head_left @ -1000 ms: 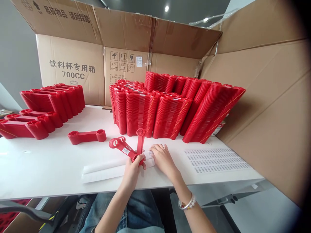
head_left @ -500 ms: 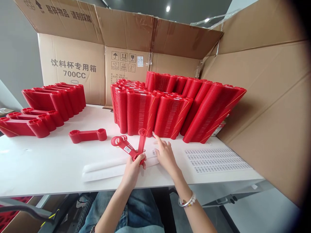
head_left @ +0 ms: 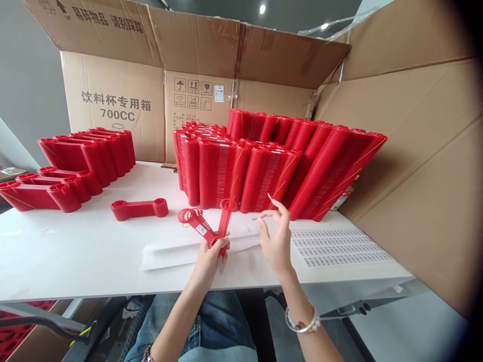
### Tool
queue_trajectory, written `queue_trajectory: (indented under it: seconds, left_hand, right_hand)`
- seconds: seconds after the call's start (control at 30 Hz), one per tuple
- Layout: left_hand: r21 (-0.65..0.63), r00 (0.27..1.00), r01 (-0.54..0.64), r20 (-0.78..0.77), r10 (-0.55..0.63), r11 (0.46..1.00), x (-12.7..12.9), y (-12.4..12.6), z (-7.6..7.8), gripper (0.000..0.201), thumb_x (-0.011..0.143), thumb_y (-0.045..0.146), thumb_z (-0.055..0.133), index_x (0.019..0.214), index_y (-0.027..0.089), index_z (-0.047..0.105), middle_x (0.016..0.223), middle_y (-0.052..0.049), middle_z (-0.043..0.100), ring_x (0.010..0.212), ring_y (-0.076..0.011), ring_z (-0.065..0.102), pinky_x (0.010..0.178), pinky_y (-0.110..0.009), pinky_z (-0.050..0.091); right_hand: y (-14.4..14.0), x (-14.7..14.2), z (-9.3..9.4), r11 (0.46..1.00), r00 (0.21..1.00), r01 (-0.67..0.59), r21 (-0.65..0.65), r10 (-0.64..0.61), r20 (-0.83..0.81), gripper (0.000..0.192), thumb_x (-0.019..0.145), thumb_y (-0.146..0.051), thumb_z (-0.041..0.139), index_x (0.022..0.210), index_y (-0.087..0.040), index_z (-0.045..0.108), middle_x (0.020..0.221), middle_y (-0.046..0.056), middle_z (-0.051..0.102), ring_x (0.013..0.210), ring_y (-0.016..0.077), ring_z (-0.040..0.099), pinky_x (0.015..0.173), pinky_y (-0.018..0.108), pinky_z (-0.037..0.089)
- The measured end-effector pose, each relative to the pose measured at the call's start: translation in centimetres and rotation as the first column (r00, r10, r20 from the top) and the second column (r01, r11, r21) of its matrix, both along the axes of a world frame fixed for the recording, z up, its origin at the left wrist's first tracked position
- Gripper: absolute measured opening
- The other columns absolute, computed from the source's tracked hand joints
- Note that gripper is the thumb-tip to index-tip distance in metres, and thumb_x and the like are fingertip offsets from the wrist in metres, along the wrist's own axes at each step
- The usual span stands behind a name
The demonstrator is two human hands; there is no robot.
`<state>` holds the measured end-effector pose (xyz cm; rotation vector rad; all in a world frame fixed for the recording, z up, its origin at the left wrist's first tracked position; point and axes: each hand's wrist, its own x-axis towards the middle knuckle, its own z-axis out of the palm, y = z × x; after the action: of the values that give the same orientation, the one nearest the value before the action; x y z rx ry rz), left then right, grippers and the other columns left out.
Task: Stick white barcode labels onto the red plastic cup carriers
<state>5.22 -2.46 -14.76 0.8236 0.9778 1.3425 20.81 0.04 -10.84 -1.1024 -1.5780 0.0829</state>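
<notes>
My left hand [head_left: 211, 254] is closed around the near end of several flat red plastic pieces, each with round ring ends. They fan apart: a bundle [head_left: 196, 225] tilts left with a white barcode label on it, and a single piece [head_left: 225, 218] stands almost upright. To its right, my right hand [head_left: 277, 236] is raised over the table, thumb and index finger pinched together. A tiny label [head_left: 254, 218] shows at those fingertips. Beneath the hands lies a white paper strip [head_left: 169, 256], partly hidden by my left hand.
Tall stacks of red pieces [head_left: 219, 171] stand behind my hands, with more stacks [head_left: 86, 156] at the left. A short stack [head_left: 139, 208] lies nearer. A label sheet [head_left: 339, 247] is at the right of the white table [head_left: 75, 256]. Cardboard walls [head_left: 116, 80] enclose the back and right.
My right hand has moved right and up from the paper strip, its fingers now pinched. The paper strip has shifted to the right. My left hand keeps its hold.
</notes>
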Motion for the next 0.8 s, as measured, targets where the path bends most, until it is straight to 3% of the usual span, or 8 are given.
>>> queue_trajectory:
  seconds: [0.07,0.17,0.3,0.4,0.57,0.8]
  left_hand:
    - [0.000,0.999,0.014,-0.033,-0.014,1.000,0.1,-0.2,0.0,0.033,0.072,0.034,0.065,0.095,0.011,0.062,0.060,0.005,0.051,0.042,-0.0066,0.040,0.043,-0.022,0.029]
    - [0.001,0.992,0.059,-0.111,-0.058,0.998,0.2,-0.6,0.2,0.030,0.067,0.028,0.066,0.092,0.012,0.063,0.055,0.006,0.051,0.041,-0.0068,0.037,0.042,-0.022,0.026]
    - [0.005,0.952,0.154,-0.267,-0.147,0.988,0.2,-1.0,0.5,0.025,0.062,0.022,0.063,0.084,0.011,0.065,0.051,0.005,0.051,0.044,-0.0068,0.036,0.045,-0.022,0.027]
    - [0.012,0.929,0.237,-0.296,-0.223,0.971,0.0,-1.1,0.7,0.024,0.063,0.023,0.061,0.084,0.012,0.065,0.052,0.005,0.049,0.046,-0.0077,0.037,0.047,-0.022,0.028]
    - [0.017,0.893,0.411,-0.208,-0.399,0.912,-0.7,-1.3,1.1,0.024,0.063,0.024,0.062,0.083,0.013,0.065,0.056,0.004,0.049,0.044,-0.0060,0.029,0.044,-0.023,0.019]
    - [0.068,0.869,0.494,-0.068,-0.490,0.867,-1.4,-1.6,0.5,0.030,0.064,0.027,0.064,0.091,0.013,0.068,0.060,0.002,0.051,0.047,-0.0070,0.028,0.045,-0.023,0.016]
  right_hand:
    - [-1.4,0.1,1.1,0.998,0.993,-0.060,0.026,0.062,-0.097,0.042,0.093,-0.019,0.052,0.132,-0.025,0.036,0.088,0.001,0.064,0.094,0.0207,0.062,0.103,0.048,0.040]
    - [-3.1,0.0,2.2,0.980,0.975,-0.173,-0.097,0.156,-0.160,0.046,0.092,-0.022,0.056,0.133,-0.028,0.036,0.086,-0.001,0.065,0.094,0.0211,0.062,0.103,0.050,0.040]
    - [-4.1,-0.4,2.5,0.924,0.947,-0.290,-0.248,0.240,-0.213,0.054,0.088,-0.023,0.061,0.134,-0.030,0.034,0.080,-0.003,0.065,0.102,0.0224,0.063,0.106,0.052,0.040]
    - [-3.8,-0.6,2.3,0.896,0.939,-0.320,-0.309,0.256,-0.232,0.060,0.084,-0.022,0.063,0.136,-0.028,0.033,0.076,-0.004,0.064,0.109,0.0224,0.062,0.108,0.051,0.039]
    - [-3.1,-0.1,2.3,0.800,0.925,-0.372,-0.470,0.278,-0.260,0.070,0.079,-0.023,0.065,0.140,-0.023,0.030,0.073,-0.004,0.065,0.109,0.0230,0.063,0.104,0.050,0.043]
    - [-2.9,0.6,1.9,0.789,0.866,-0.457,-0.410,0.290,-0.407,0.088,0.076,-0.026,0.070,0.148,-0.022,0.018,0.069,-0.007,0.066,0.097,0.0215,0.067,0.104,0.051,0.044]
